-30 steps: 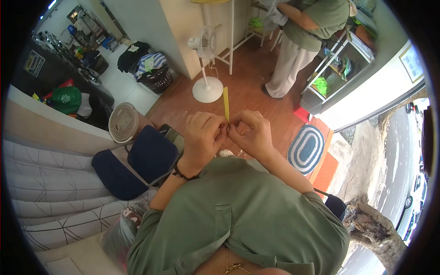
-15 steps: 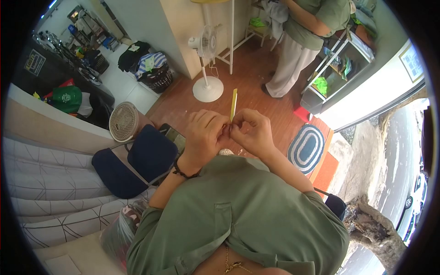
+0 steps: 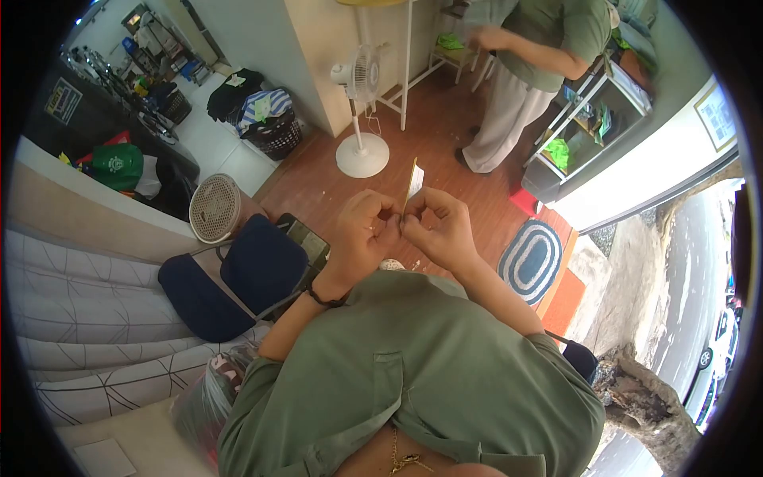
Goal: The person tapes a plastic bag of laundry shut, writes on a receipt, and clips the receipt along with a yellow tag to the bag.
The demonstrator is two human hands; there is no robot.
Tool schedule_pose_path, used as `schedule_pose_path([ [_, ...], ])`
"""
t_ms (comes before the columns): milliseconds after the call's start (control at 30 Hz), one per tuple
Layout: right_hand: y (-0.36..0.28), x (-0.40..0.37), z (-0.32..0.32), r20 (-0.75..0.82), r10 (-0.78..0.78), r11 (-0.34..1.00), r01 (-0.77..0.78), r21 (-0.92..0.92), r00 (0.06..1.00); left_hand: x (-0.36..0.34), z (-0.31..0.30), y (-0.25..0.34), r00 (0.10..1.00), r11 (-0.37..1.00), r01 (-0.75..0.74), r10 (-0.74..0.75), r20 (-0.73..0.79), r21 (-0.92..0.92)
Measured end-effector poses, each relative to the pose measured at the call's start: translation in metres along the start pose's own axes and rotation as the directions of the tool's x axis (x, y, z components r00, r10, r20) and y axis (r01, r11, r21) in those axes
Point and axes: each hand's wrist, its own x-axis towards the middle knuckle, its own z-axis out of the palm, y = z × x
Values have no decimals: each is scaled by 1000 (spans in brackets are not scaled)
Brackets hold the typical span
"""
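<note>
A thin yellow-and-white strip (image 3: pixel 415 184), perhaps paper or card, stands up from between my fingertips, its white face partly turned toward me. My left hand (image 3: pixel 364 238) is closed in a pinch at its lower end, with a dark bracelet on the wrist. Opposite it, my right hand (image 3: pixel 442 230) pinches the same lower end, thumb and forefinger curled together. The fingertips of both hands almost meet, in front of my green shirt (image 3: pixel 469 358). The strip's bottom is hidden by the fingers.
A white stand fan (image 3: pixel 362 151) is on the wooden floor ahead. A person (image 3: pixel 548 48) in a green top stands beside a shelf (image 3: pixel 588 119). Dark blue chairs (image 3: pixel 266 258) and a lidded bin (image 3: pixel 214 208) are at left; an oval rug (image 3: pixel 531 262) lies at right.
The strip has turned, showing more of its white face. My left hand's fingers have shifted slightly at its lower end. The other person's forearm has swung outward to the left.
</note>
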Motion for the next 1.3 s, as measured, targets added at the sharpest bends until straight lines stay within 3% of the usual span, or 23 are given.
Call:
schedule_pose_path([
  [100,7,0,0,33,28,998,-30,62,999,-4,-1,0,989,976,147,-140,55,-161],
  [200,11,-1,0,83,164,937,-182,299,983,-8,3,-9,963,878,268,-237,126,-397],
  [333,13,-1,-3,72,179,928,-193,318,981,-7,1,-5,917,723,386,-367,154,-574],
  [500,0,-2,0,-9,4,996,-4,85,1000,-5,1,-3,942,887,318,-335,9,-334],
  [733,-4,-1,4,-55,47,999,-48,-12,997,-1,5,-8,988,999,22,-27,-153,-34],
  [967,8,-4,5,-88,7,999,-11,-37,996,4,0,5,977,915,-150,195,-87,376],
  [1167,0,-10,-5,-76,40,993,-48,-111,996,-5,11,-1,969,866,-229,244,24,445],
  [1300,13,-12,-3,-126,-110,980,86,-181,986,-3,16,-5,954,833,-283,293,55,476],
])
